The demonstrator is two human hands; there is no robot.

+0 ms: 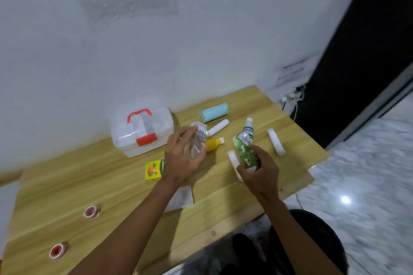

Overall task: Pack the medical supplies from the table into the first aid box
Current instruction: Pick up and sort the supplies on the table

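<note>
**Both hands loaded, box not yet opened**

At eight o'clock on the wooden table (67,185), a red tape roll (91,211). At seven o'clock, nearer the edge, a second red tape roll (58,251). Both well apart from everything else.

At eleven o'clock, the first aid box (143,131): cloudy plastic, red handle (139,114) on top, lid down, red latch (146,139) seemingly fastened. Contents unreadable through the wall. Near its five o'clock corner, a small yellow carton (153,170), partly hidden by the left wrist.

At the table's centre, the left hand (183,158), fingers curled round a clear packet with a silvery top (196,140). Toward one o'clock of it, a yellow bottle (214,144), a white gauze roll (218,127) and a striped teal pack (214,111).

Further right, the right hand (259,172), clamped on a green-and-white sachet (247,154), with a white roll (233,161) just beside its fingers. At two o'clock, a white spray bottle (248,129) and another white roll (276,142), lying loose.

Looks like the gathering step. Calls next for a free hand to release the latch and raise the lid, so probably for setting one item down near the box first.
</note>
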